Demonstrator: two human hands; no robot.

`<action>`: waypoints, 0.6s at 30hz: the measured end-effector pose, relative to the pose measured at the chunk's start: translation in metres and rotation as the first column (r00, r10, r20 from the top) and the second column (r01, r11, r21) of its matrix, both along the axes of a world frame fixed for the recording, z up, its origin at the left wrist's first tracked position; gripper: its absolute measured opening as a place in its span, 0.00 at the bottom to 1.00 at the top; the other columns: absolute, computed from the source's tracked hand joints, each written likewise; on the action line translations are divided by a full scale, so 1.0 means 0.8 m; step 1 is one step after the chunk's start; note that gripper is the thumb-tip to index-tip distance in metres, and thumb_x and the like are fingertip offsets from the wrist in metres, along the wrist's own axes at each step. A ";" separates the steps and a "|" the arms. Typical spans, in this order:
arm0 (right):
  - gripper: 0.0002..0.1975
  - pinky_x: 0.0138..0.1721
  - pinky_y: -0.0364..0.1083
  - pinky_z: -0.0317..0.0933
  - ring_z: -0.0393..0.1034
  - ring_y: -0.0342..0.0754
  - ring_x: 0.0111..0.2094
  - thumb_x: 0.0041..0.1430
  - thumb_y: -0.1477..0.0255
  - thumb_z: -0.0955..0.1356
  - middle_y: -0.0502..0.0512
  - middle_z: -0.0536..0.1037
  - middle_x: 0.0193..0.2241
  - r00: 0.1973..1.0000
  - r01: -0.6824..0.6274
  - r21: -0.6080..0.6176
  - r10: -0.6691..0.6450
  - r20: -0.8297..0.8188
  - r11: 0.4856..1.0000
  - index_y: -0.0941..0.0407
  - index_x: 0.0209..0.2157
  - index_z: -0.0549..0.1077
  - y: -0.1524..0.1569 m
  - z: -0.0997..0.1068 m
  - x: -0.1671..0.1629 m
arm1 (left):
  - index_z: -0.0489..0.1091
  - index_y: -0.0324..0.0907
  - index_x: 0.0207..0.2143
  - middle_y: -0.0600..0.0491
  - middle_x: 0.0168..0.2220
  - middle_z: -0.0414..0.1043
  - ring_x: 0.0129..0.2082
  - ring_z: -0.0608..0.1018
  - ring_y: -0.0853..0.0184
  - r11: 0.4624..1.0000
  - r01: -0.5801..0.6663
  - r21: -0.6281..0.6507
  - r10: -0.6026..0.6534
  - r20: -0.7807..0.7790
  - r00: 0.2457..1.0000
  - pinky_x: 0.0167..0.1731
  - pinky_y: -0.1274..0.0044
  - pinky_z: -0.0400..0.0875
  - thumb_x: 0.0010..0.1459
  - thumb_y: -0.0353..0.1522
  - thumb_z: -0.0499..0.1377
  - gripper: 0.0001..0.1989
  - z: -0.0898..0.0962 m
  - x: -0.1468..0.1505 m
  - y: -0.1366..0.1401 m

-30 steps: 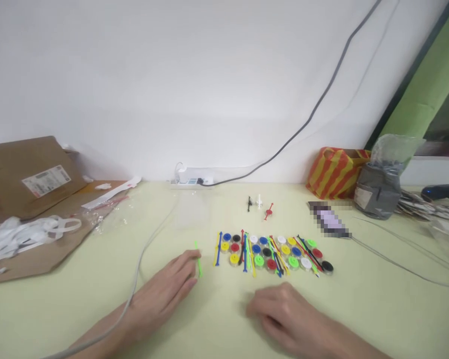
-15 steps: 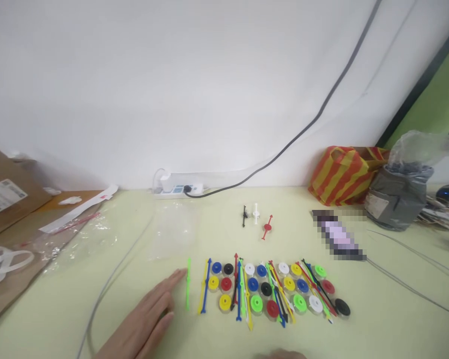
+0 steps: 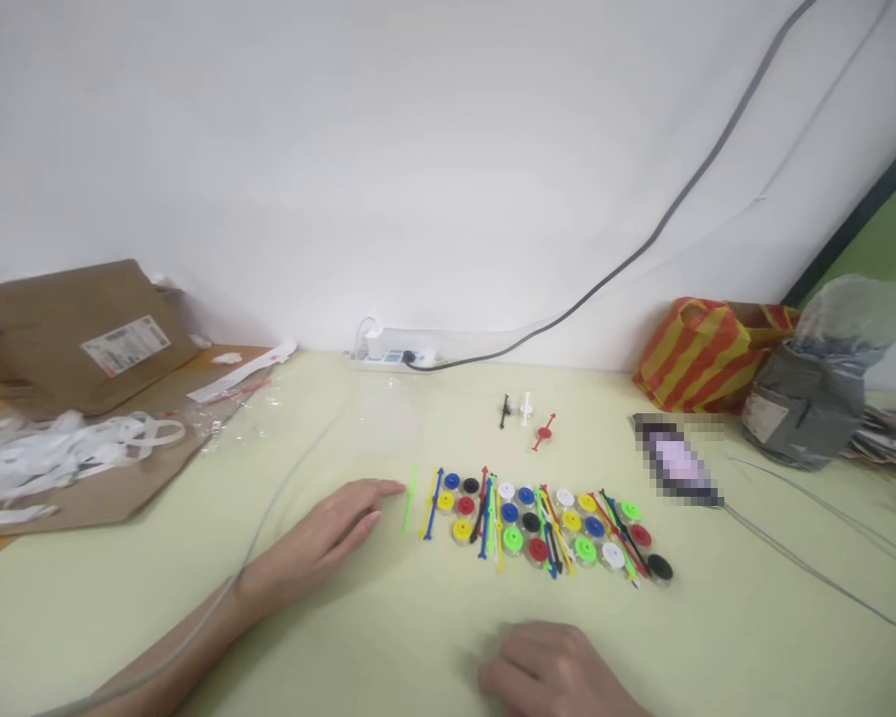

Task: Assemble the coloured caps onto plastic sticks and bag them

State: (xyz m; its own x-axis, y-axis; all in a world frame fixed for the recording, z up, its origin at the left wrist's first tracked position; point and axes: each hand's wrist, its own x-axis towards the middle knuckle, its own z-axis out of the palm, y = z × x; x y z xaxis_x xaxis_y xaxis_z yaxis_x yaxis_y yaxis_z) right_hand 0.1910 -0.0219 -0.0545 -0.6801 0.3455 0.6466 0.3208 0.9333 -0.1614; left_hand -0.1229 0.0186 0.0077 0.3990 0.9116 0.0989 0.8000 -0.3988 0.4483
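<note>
My left hand [image 3: 321, 533] lies on the table with its fingers stretched out. Its index fingertip is at the edge of a light green plastic arrow [image 3: 410, 501]; touching or just apart, I cannot tell. Beside that arrow are a yellow and a blue arrow [image 3: 434, 503]. Further right, round coloured discs on clear bases, such as a green disc [image 3: 585, 550] and a black disc [image 3: 660, 568], stand in groups with bundles of arrows between them. My right hand [image 3: 557, 667] rests curled near the front, its fingers folded under; whatever they might hold is hidden.
Three assembled spinners, black [image 3: 506, 410], white [image 3: 527, 407] and red [image 3: 545, 433], lie behind the rows. A power strip [image 3: 395, 360] sits against the wall. Cardboard [image 3: 82, 339] is at left; a blurred-out device [image 3: 672, 458], a striped bag [image 3: 694, 349] and a grey bag [image 3: 787, 403] are at right.
The view has shifted, showing more of the table's front and left side. More of my right hand now shows at the bottom. My left hand remains beside the green arrow.
</note>
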 end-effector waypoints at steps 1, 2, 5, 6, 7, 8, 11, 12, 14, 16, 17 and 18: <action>0.19 0.18 0.43 0.47 0.57 0.41 0.16 0.71 0.73 0.54 0.47 0.66 0.16 0.999 0.008 -0.032 -0.009 -0.038 0.999 0.54 0.26 0.64 0.001 0.011 0.001 | 0.66 0.48 0.59 0.51 0.61 0.68 0.60 0.71 0.61 1.000 0.012 0.011 -0.012 0.005 1.000 0.62 0.68 0.65 0.71 0.39 0.46 0.20 0.001 0.002 -0.002; 0.17 0.19 0.43 0.48 0.58 0.41 0.16 0.70 0.76 0.55 0.47 0.66 0.16 0.996 0.008 -0.057 -0.014 -0.090 0.998 0.55 0.29 0.66 0.002 0.022 0.004 | 0.67 0.48 0.58 0.51 0.60 0.69 0.59 0.71 0.61 1.000 0.017 0.020 -0.017 0.008 1.000 0.61 0.68 0.66 0.71 0.39 0.45 0.19 0.001 0.003 -0.004; 0.13 0.25 0.41 0.56 0.66 0.41 0.22 0.65 0.81 0.57 0.50 0.72 0.21 0.976 0.097 -0.145 -0.122 -0.178 0.985 0.56 0.36 0.69 0.010 0.044 0.023 | 0.67 0.46 0.57 0.50 0.60 0.68 0.60 0.71 0.61 1.000 0.031 0.001 -0.031 -0.011 0.999 0.61 0.67 0.65 0.72 0.39 0.43 0.19 0.002 0.007 -0.009; 0.13 0.25 0.41 0.56 0.66 0.41 0.22 0.64 0.82 0.57 0.49 0.72 0.22 0.963 0.141 -0.155 -0.172 -0.208 0.978 0.56 0.37 0.70 0.014 0.048 0.030 | 0.67 0.46 0.56 0.50 0.61 0.68 0.60 0.70 0.62 0.999 0.046 -0.009 -0.046 -0.016 0.999 0.61 0.67 0.65 0.72 0.39 0.42 0.20 0.002 0.007 -0.010; 0.12 0.24 0.40 0.55 0.64 0.40 0.20 0.64 0.82 0.59 0.47 0.72 0.21 0.948 0.197 -0.175 -0.233 -0.218 0.965 0.55 0.38 0.71 0.018 0.051 0.038 | 0.66 0.46 0.57 0.49 0.61 0.67 0.61 0.69 0.62 0.998 0.062 -0.015 -0.063 -0.019 0.998 0.62 0.66 0.65 0.72 0.39 0.42 0.20 0.001 0.008 -0.011; 0.11 0.23 0.41 0.55 0.62 0.40 0.19 0.64 0.81 0.60 0.47 0.72 0.21 0.930 0.251 -0.196 -0.292 -0.223 0.948 0.55 0.38 0.71 0.023 0.051 0.045 | 0.65 0.46 0.58 0.49 0.62 0.66 0.61 0.69 0.62 0.997 0.078 -0.017 -0.078 -0.018 0.997 0.62 0.66 0.64 0.72 0.39 0.42 0.20 0.001 0.008 -0.012; 0.09 0.22 0.41 0.53 0.57 0.39 0.18 0.63 0.78 0.62 0.47 0.73 0.22 0.827 0.398 -0.264 -0.468 -0.310 0.879 0.54 0.35 0.73 0.037 0.050 0.063 | 0.62 0.47 0.62 0.49 0.63 0.65 0.62 0.67 0.61 0.993 0.120 0.007 -0.120 -0.008 0.993 0.63 0.66 0.63 0.72 0.40 0.43 0.21 -0.003 0.010 -0.013; 0.09 0.22 0.42 0.53 0.57 0.40 0.18 0.63 0.77 0.63 0.47 0.73 0.22 0.792 0.429 -0.286 -0.509 -0.337 0.857 0.55 0.34 0.73 0.042 0.049 0.068 | 0.61 0.47 0.63 0.49 0.63 0.64 0.62 0.67 0.61 0.991 0.130 0.021 -0.130 -0.004 0.991 0.63 0.66 0.62 0.72 0.40 0.44 0.21 -0.005 0.011 -0.013; 0.08 0.22 0.42 0.53 0.57 0.40 0.18 0.62 0.76 0.63 0.48 0.72 0.21 0.743 0.466 -0.317 -0.560 -0.366 0.826 0.55 0.32 0.74 0.050 0.047 0.075 | 0.60 0.47 0.64 0.49 0.63 0.65 0.62 0.67 0.61 0.988 0.144 0.050 -0.144 -0.003 0.990 0.63 0.66 0.62 0.72 0.40 0.44 0.22 -0.008 0.013 -0.013; 0.08 0.22 0.42 0.53 0.57 0.41 0.19 0.60 0.74 0.64 0.48 0.72 0.21 0.721 0.481 -0.335 -0.583 -0.375 0.810 0.55 0.31 0.74 0.056 0.046 0.080 | 0.60 0.46 0.64 0.49 0.63 0.65 0.62 0.68 0.61 0.987 0.142 0.069 -0.141 -0.016 0.990 0.63 0.66 0.63 0.72 0.40 0.43 0.22 -0.011 0.016 -0.012; 0.08 0.22 0.42 0.53 0.57 0.41 0.19 0.59 0.74 0.64 0.48 0.71 0.21 0.712 0.488 -0.341 -0.593 -0.376 0.803 0.55 0.30 0.74 0.058 0.046 0.081 | 0.60 0.46 0.64 0.48 0.62 0.66 0.61 0.68 0.61 0.987 0.141 0.082 -0.140 -0.027 0.990 0.62 0.66 0.63 0.72 0.40 0.43 0.22 -0.012 0.018 -0.012; 0.08 0.23 0.42 0.53 0.58 0.41 0.19 0.59 0.73 0.64 0.48 0.71 0.20 0.703 0.497 -0.346 -0.603 -0.377 0.796 0.55 0.30 0.74 0.060 0.046 0.083 | 0.60 0.45 0.63 0.48 0.62 0.66 0.61 0.69 0.61 0.985 0.142 0.097 -0.138 -0.041 0.990 0.62 0.65 0.63 0.72 0.40 0.43 0.22 -0.013 0.020 -0.012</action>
State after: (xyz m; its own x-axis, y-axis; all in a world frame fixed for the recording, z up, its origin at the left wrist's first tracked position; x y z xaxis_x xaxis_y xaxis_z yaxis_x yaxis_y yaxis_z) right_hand 0.2574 0.0258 -0.0179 0.0222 0.7210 0.6925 0.6071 0.5406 -0.5823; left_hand -0.1068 0.0090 -0.0027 0.5266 0.8328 0.1705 0.7470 -0.5491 0.3748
